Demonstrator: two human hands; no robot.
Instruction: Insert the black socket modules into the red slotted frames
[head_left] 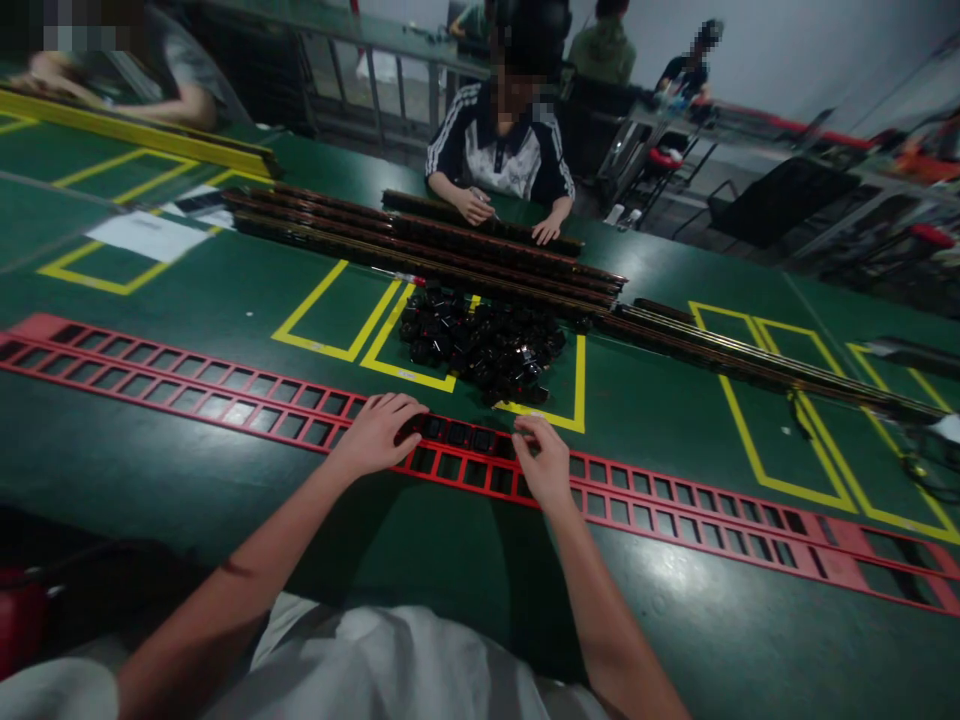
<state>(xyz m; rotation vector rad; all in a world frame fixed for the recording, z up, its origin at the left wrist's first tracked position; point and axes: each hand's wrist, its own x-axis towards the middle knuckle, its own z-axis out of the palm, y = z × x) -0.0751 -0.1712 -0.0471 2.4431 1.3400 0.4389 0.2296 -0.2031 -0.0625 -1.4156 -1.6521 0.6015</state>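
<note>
A long red frame (292, 410) with two rows of square openings lies across the green table. Black square parts (459, 433) sit in several openings of its far row, between my hands. My left hand (381, 432) rests on the frame at the left of these parts, fingers bent; its fingertips are partly hidden, and what they hold, if anything, cannot be made out. My right hand (541, 455) is over the frame at the right of the parts, thumb and fingers apart, nothing visible in it. Beyond the frame lies a pile of small black parts (487, 340).
Long dark strips (450, 250) lie behind the pile, and more strips (720, 345) run to the right. Yellow outlines mark the green table (660, 400). White paper (146, 236) lies at the left. A person (502, 140) sits opposite, both hands near the strips.
</note>
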